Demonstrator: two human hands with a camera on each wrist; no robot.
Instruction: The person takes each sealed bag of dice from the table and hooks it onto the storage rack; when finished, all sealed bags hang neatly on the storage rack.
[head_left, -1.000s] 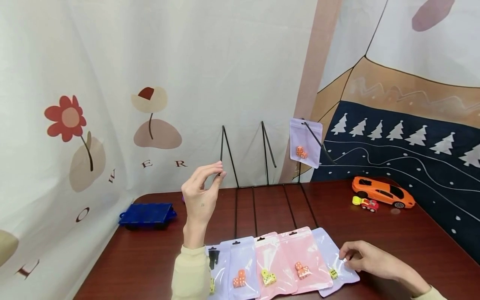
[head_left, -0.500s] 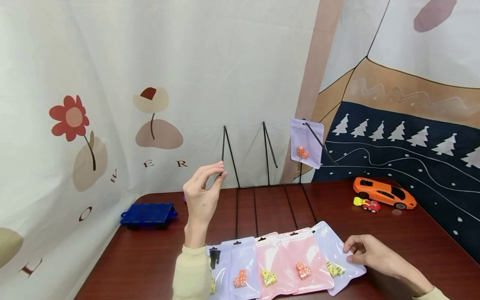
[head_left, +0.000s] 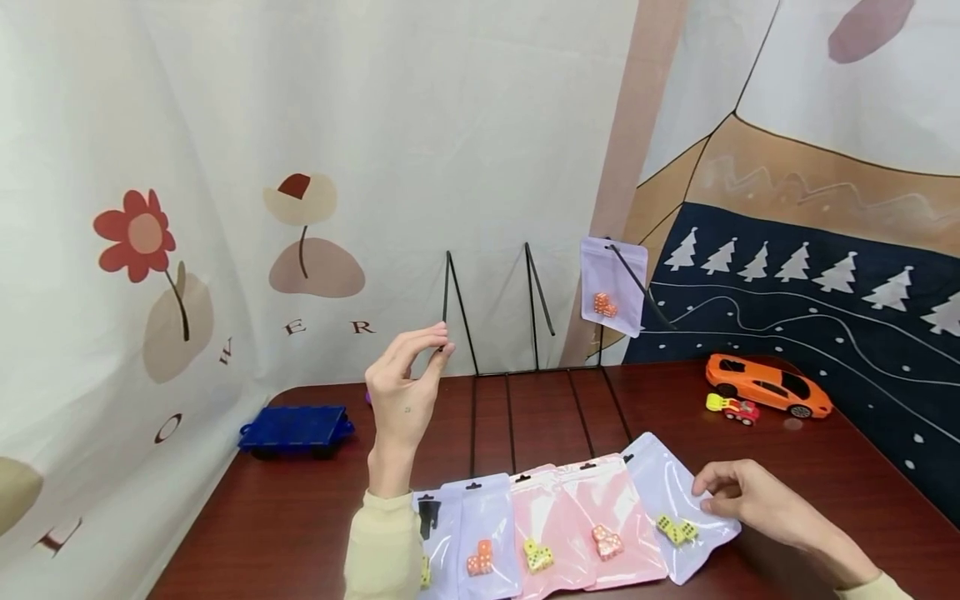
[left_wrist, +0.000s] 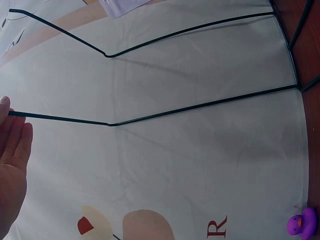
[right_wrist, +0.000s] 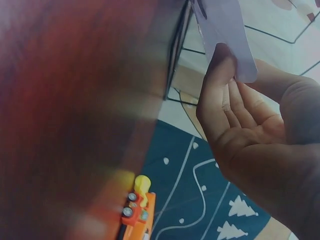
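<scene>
In the head view my left hand (head_left: pixel 405 392) is raised, thumb and fingertips pinching the front end of the leftmost hook (left_wrist: pixel 200 106) of a black wire rack (head_left: pixel 510 425). My right hand (head_left: pixel 765 504) pinches the right edge of a lilac zip bag (head_left: pixel 663 479) with yellow dice (head_left: pixel 677 530), tilted at the row's right end. The right wrist view shows the bag's edge between thumb and fingers. Beside it lie a pink bag (head_left: pixel 603 500) with orange dice, a pink bag (head_left: pixel 551 512) with yellow dice and a lilac bag (head_left: pixel 487 504) with orange dice.
Another lilac bag (head_left: pixel 446 533) is partly behind the left sleeve. A lilac bag (head_left: pixel 611 275) hangs on the rack's right hook. An orange car (head_left: pixel 768 386) and a small red-yellow toy vehicle (head_left: pixel 733 408) stand right, a blue toy wagon (head_left: pixel 297 431) left, a purple duck (left_wrist: pixel 302 224) behind.
My right hand has moved slightly right and up, drawing the lilac bag away from the pink one, so more of its yellow dice show. The left hand has stayed at the hook.
</scene>
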